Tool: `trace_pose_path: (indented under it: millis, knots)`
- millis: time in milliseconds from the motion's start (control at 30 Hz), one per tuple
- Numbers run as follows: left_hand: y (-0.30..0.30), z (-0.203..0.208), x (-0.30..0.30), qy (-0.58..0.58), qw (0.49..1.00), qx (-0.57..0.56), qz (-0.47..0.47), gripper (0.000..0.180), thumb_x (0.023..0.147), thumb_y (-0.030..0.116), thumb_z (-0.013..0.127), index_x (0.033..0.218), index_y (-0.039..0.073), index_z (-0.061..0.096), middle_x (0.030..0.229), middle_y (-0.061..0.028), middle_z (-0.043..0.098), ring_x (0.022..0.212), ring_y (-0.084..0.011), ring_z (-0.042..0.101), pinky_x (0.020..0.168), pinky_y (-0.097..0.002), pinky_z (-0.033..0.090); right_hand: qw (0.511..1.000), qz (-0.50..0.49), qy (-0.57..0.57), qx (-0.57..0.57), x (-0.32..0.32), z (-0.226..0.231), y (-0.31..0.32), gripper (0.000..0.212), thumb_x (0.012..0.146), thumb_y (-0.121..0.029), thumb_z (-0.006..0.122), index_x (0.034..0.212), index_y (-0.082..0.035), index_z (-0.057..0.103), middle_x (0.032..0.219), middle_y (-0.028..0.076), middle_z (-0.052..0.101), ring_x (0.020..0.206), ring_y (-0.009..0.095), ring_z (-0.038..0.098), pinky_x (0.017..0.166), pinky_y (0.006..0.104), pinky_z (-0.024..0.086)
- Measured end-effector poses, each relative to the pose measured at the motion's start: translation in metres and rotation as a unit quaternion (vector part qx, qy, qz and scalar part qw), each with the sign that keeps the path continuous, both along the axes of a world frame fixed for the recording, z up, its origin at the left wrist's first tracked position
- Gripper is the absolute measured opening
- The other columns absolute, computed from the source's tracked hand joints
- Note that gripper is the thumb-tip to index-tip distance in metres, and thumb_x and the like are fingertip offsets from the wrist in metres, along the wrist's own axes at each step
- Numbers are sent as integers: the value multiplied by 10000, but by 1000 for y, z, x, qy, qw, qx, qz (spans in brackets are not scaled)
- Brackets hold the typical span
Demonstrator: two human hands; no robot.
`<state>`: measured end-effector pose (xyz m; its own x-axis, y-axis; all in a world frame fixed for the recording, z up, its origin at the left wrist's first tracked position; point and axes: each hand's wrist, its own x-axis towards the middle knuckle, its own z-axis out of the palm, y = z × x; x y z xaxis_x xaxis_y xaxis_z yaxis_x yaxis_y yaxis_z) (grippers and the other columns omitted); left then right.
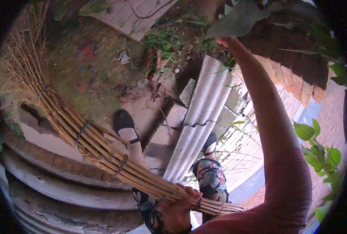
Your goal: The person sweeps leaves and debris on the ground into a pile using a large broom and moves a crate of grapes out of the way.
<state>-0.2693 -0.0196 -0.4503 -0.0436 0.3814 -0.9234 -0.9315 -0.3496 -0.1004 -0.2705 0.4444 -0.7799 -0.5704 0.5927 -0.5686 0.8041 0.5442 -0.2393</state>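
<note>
A twig broom point(103, 152) of thin tan sticks, bound with several wire ties, slants from the lower middle up to the far left. Its bushy tips spread at the upper left. My left hand point(180, 202) is closed around the bundled handle end, in front of my lap. My right arm reaches up and far ahead. There my right hand point(225, 41) is mostly behind a large dark leaf point(239, 21), beside plants, so its fingers are hidden.
Corrugated grey sheets point(198, 113) lie between my feet, next to broken bricks point(175, 116). A pale slab point(132, 17) lies at the far edge. A leafy green branch point(325, 156) hangs at the right, below a brick ledge point(294, 82). Curved roofing sheets point(72, 191) lie at the lower left.
</note>
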Motion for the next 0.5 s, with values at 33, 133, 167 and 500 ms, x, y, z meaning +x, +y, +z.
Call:
trace_pose_path:
  millis: [33, 133, 167, 500]
  knots:
    - [0, 2, -2, -1, 1000, -10, 10, 296, 647, 19, 578, 915, 39, 455, 750, -99, 496, 676, -212, 489, 615, -332, 429, 996, -15, 77, -47, -11, 13, 7, 328, 715, -269, 531, 944, -34, 540, 789, 126, 552, 708, 237, 515, 588, 351, 411]
    - [10, 12, -8, -3, 990, -140, 15, 264, 639, 22, 586, 871, 52, 464, 713, -88, 481, 654, -201, 479, 580, -319, 415, 983, -30, 95, -153, -34, 32, 5, 335, 723, -280, 524, 934, -19, 529, 690, 119, 542, 584, 203, 502, 493, 333, 403]
    - [12, 10, -14, -42, 991, -122, 23, 291, 623, -7, 573, 890, 21, 461, 749, -109, 497, 709, -228, 493, 657, -363, 419, 990, -24, 31, -138, -24, 40, 14, 338, 726, -283, 521, 931, -14, 525, 657, 117, 539, 542, 192, 497, 461, 327, 400]
    - [4, 2, 4, -51, 996, -59, 43, 242, 647, 22, 575, 860, 57, 465, 719, -82, 469, 657, -187, 462, 578, -311, 398, 932, 51, -355, -48, 75, -5, -42, 347, 694, -181, 551, 1025, -78, 523, 901, 134, 570, 710, 223, 576, 562, 342, 481]
